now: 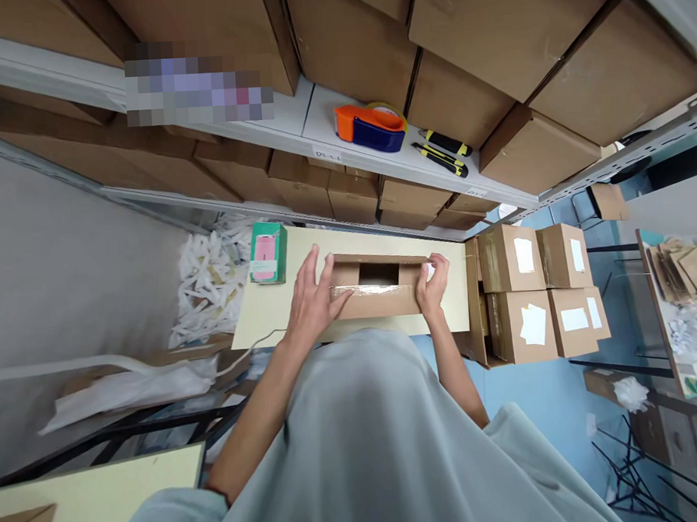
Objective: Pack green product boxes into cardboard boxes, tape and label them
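A long cardboard box [377, 305] lies on the cream table in front of me, with clear tape along its near edge. Its flaps leave a dark square gap in the middle of the top. My left hand [314, 294] grips the left end, thumb across the taped edge and fingers stretched up along that end. At the other end, my right hand [433, 286] is curled around the corner, and something small and white shows by its fingertips. Left of the cardboard box stands a green carton [268, 253] with a pink panel.
A shelf [318, 126] ahead carries large cartons, an orange and blue tape dispenser [372, 127] and utility knives [443, 153]. Labelled boxes [522, 295] are stacked to the right of the table [452, 287]. Paper scraps [209, 280] are heaped at the left, and a cable [251, 348] crosses the table edge.
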Tool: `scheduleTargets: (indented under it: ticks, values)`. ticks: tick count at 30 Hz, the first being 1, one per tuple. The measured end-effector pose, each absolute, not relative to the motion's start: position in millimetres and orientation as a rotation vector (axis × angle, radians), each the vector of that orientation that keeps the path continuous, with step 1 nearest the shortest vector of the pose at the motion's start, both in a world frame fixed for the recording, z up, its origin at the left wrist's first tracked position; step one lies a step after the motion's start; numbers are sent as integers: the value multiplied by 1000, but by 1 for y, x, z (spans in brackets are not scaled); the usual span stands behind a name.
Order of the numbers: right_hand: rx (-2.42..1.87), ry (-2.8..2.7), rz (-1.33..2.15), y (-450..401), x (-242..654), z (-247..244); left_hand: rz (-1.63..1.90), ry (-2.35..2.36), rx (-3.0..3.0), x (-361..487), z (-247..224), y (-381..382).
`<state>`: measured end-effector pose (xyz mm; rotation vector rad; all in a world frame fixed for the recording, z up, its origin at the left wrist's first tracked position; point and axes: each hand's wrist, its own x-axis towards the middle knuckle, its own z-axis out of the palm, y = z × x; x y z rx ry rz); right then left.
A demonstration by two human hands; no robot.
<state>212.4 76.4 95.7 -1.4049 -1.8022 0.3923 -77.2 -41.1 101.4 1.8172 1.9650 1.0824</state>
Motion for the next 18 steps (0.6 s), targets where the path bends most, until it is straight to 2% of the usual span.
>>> scheduleTargets:
  ticks: [6,13,18]
  values:
    - [-1417,-1991,575,52,223,99,1008,1863,1704,-82,87,-28]
    - [-1647,-1807,994,33,222,95,1012,1827,1373,-70,73,-31]
    - [-1673,-1785,1079,43,213,79,1067,1851,1331,-73,69,-27]
